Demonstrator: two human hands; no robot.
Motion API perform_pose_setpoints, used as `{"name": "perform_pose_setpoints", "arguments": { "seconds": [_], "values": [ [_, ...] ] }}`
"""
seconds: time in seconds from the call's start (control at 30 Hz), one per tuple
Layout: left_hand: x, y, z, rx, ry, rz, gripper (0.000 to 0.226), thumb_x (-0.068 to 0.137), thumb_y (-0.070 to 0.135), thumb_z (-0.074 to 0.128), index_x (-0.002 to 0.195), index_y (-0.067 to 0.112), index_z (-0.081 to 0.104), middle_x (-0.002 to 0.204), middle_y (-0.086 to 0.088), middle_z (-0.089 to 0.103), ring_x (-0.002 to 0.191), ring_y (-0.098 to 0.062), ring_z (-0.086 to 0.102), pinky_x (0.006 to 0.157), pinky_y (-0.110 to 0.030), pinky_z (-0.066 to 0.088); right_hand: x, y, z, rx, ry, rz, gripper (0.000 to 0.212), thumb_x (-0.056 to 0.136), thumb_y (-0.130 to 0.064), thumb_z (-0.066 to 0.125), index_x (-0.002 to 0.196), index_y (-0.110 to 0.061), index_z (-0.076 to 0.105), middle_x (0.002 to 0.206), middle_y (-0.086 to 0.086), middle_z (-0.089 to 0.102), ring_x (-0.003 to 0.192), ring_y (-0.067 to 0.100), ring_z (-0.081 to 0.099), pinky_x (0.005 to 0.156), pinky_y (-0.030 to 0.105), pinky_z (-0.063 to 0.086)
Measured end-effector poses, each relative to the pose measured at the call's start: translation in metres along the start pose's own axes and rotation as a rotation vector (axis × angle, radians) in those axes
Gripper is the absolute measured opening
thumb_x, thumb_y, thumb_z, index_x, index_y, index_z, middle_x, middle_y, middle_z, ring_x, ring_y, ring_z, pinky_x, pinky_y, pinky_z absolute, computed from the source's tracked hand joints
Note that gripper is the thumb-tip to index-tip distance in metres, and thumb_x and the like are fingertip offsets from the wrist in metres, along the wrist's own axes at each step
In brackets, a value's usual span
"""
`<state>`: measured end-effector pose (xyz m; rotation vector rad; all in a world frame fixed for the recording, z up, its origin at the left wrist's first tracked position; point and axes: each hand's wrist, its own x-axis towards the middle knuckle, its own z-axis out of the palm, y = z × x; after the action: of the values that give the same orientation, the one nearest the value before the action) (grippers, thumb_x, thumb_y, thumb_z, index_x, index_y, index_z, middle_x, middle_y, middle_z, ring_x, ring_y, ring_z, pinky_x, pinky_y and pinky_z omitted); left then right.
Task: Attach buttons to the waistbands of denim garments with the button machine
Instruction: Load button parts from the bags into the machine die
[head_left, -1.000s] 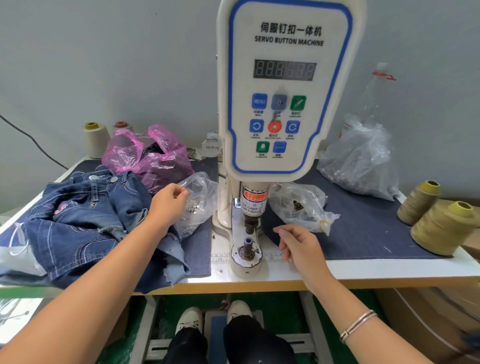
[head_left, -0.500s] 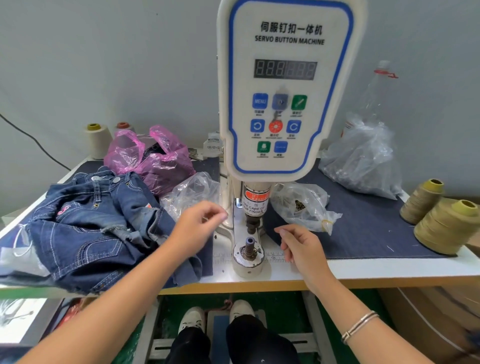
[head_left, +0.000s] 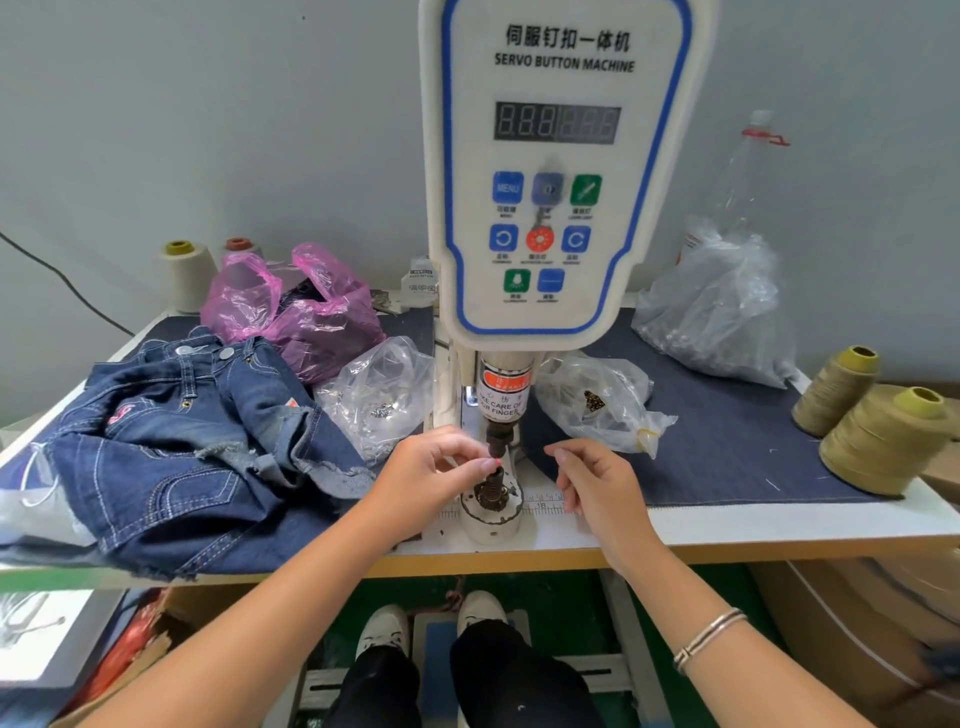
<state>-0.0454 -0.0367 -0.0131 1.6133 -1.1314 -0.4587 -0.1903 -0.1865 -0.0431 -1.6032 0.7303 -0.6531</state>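
Grey wall, white worktable (head_left: 727, 525). Left hand (head_left: 431, 467) pinches small part, too small to identify, at lower die (head_left: 492, 483) of servo button machine (head_left: 556, 171). Right hand (head_left: 597, 478) loosely curled, empty, 3 o'clock of die. Denim garments (head_left: 171, 447) heaped at 9 o'clock, none under press: loading stage, pressing apparently ahead.

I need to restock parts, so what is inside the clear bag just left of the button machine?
The clear bag holds a few small metal pieces near its bottom; whether they are buttons or rivets is too small to tell. The denim shorts cover its lower left edge.
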Motion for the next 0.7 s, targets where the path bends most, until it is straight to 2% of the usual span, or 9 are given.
{"name": "perform_pose_setpoints", "arguments": {
  "seconds": [0.13, 0.37, 0.7],
  "values": [
    [-0.0002, 0.0005, 0.0012, -0.007, -0.003, 0.017, 0.030, 0.087, 0.020, 0.071, 0.069, 0.045, 0.071, 0.078, 0.022, 0.065, 0.070, 0.001, 0.058, 0.066, -0.013, 0.046, -0.0004, -0.0001, -0.0007, -0.003, -0.003, -0.002, 0.018, 0.097, -0.014, 0.055, 0.093, -0.022, 0.070, 0.057, -0.009, 0.058, 0.046, 0.005, 0.048, 0.049, 0.019, 0.042],
    [-0.0003, 0.0010, 0.0029, -0.034, -0.026, 0.023, 0.020, 0.087, 0.016, 0.070, 0.077, 0.033, 0.071, 0.078, 0.021, 0.064, 0.068, 0.001, 0.055, 0.064, -0.013, 0.044, 0.0001, 0.0012, -0.0003, -0.005, 0.000, -0.004, 0.018, 0.097, -0.014, 0.054, 0.094, -0.022, 0.070, 0.057, -0.009, 0.058, 0.046, 0.003, 0.048, 0.047, 0.016, 0.043],
    [0.0031, 0.0040, -0.0049, 0.104, -0.036, 0.054, 0.029, 0.084, 0.014, 0.074, 0.073, 0.040, 0.067, 0.078, 0.027, 0.062, 0.075, -0.001, 0.057, 0.070, -0.015, 0.046, 0.0008, 0.0018, -0.0001, 0.002, 0.002, -0.011, 0.018, 0.097, -0.013, 0.055, 0.094, -0.022, 0.070, 0.057, -0.008, 0.058, 0.046, 0.004, 0.048, 0.048, 0.017, 0.043]
  ]
}}
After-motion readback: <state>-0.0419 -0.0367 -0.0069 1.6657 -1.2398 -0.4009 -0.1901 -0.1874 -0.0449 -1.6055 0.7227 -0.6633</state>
